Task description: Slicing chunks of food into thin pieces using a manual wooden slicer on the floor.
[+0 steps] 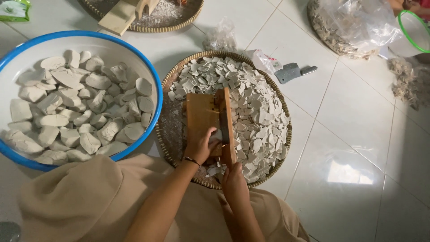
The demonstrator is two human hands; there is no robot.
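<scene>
The right hand [234, 179] is gripping the slicer board's [204, 117] edge while the left hand [200, 145] is pressing a pale lump [217, 135] against the blade. The basket [172, 78] is looking heaped with slices [260, 112], but the blue basin [154, 85] is holding plenty of whole lumps [76, 107].

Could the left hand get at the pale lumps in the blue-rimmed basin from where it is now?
Probably yes: the left hand rests on the wooden slicer, and the basin sits open right beside it.

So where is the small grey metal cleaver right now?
In the head view, the small grey metal cleaver lies on the white tiled floor, up and right of the round woven basket of pale flakes, beside a crumpled plastic bag.
</scene>
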